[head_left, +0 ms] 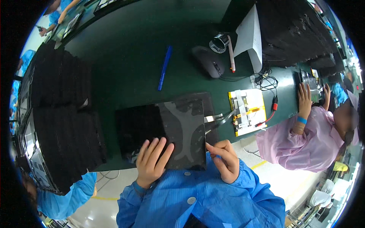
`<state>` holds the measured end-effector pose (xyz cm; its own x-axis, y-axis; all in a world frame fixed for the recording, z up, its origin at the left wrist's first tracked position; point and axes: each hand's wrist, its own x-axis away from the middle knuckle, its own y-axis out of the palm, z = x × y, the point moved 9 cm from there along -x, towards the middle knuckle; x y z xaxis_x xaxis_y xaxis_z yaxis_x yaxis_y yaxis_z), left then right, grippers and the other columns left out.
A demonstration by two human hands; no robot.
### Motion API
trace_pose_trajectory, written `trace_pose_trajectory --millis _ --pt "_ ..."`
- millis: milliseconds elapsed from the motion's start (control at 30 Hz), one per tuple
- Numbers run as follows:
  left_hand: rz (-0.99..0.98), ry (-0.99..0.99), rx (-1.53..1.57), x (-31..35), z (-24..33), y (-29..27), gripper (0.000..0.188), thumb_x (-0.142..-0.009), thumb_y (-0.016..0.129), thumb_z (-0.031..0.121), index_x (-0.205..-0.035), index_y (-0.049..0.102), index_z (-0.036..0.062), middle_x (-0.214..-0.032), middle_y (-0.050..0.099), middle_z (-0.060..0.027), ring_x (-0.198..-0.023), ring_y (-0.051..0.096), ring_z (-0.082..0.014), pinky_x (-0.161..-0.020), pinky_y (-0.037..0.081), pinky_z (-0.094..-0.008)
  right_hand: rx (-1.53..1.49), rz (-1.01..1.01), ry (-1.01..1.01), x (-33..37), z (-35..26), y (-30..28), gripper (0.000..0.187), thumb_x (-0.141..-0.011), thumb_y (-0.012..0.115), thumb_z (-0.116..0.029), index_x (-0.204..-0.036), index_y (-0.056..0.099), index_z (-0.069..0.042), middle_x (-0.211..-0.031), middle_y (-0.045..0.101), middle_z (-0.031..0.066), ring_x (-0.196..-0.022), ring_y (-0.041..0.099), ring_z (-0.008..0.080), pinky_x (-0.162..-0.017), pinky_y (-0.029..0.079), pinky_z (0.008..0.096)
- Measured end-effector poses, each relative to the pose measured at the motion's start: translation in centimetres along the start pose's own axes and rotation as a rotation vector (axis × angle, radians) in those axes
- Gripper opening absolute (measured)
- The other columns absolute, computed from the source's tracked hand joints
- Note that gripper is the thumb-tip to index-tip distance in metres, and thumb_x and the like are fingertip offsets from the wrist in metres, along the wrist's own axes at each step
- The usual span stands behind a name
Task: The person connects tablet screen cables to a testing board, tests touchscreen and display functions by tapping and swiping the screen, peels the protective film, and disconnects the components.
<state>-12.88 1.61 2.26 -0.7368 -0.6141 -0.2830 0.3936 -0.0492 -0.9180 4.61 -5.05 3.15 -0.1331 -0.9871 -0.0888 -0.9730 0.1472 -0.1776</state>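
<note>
A flat black screen panel (186, 129) with a glossy face lies at the table's near edge, partly over a dark mat (211, 104). My left hand (153, 161) rests on its lower left part, fingers stretched out and slightly apart. Beside the panel's lower right edge is my right hand (227, 161), its fingers curled and pinched together. What they hold, if anything, is too small to make out. A flat ribbon cable (224, 119) runs from the panel's right edge to a white and yellow circuit assembly (249, 113), which has a red connector lead (274, 104) attached.
Beyond the panel lie a blue pen (165, 68), a black mouse (208, 62), a tape roll (219, 43) and a pinkish pen (231, 55). Tall black stacks (62, 110) stand at left; a black box (296, 34) stands at back right. A co-worker in pink (300, 140) sits at right.
</note>
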Motion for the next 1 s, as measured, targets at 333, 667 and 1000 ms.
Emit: trace_pose_trajectory --millis 333,667,1000 --pt "0.226 -0.169 0.13 -3.5 -1.5 -14.1 0.035 -0.081 0.065 0.005 -0.116 0.062 0.0053 -0.112 0.065 -0.0174 -0.101 0.065 -0.0315 -0.084 0.054 -0.0366 -0.09 0.205 -0.022 -0.6 1.1 -3.5 0.038 -0.082 0.048 0.003 -0.12 0.053 0.005 -0.099 0.053 0.0117 -0.086 0.052 0.0164 -0.078 0.042 0.0262" --pt "-0.772 0.006 0.69 -13.4 -3.2 -0.7 0.052 -0.085 0.063 0.025 -0.125 0.05 -0.0042 -0.107 0.062 -0.0244 -0.098 0.062 -0.0338 -0.084 0.048 -0.0382 0.814 0.158 -0.31 -3.1 -3.5 -0.4 0.063 -0.07 0.064 -0.002 -0.131 0.051 -0.01 -0.128 0.045 0.0194 -0.11 0.047 0.0345 -0.099 0.035 0.0427" --pt "-0.247 -0.164 0.625 -14.9 -7.1 1.4 0.039 -0.087 0.061 0.027 -0.115 0.06 0.0 -0.107 0.062 -0.0178 -0.096 0.062 -0.0292 -0.084 0.048 -0.0362 0.915 0.007 -0.125 -7.5 -2.3 0.7 0.076 -0.071 0.071 -0.011 -0.14 0.039 -0.009 -0.118 0.052 0.0131 -0.101 0.053 0.0297 -0.088 0.042 0.0386"
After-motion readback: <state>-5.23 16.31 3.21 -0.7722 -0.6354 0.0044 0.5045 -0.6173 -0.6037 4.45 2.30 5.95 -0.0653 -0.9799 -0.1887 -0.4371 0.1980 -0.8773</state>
